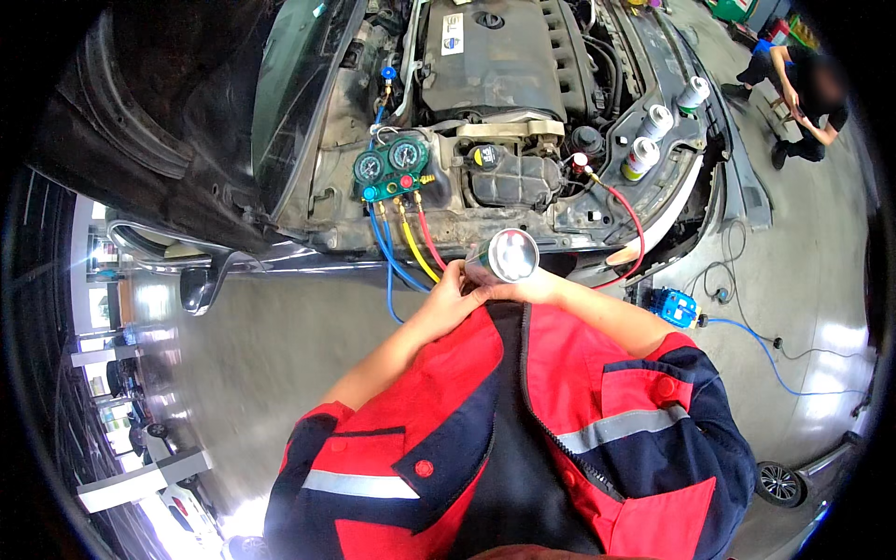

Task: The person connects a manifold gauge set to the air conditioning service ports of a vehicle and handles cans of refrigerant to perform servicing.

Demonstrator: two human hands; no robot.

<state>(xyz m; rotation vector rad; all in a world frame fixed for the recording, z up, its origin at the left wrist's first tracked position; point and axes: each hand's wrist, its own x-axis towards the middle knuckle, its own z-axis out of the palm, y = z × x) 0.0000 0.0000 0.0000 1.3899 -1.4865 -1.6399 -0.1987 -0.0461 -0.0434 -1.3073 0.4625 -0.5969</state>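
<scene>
The left hand (453, 301) and the right hand (537, 287) hold together one round can (513, 254), whose shiny end faces up; the right hand is partly hidden behind it. This can is to the right of the green gauge set (390, 168) and nearer to the person. From the gauge set, blue hoses (385, 245), a yellow hose (408, 233) and a red hose (429, 245) go toward the person. Well to the right of the gauge set stand three white-topped cans (642, 159). Beyond it, to the right, is the engine cover (504, 70).
</scene>
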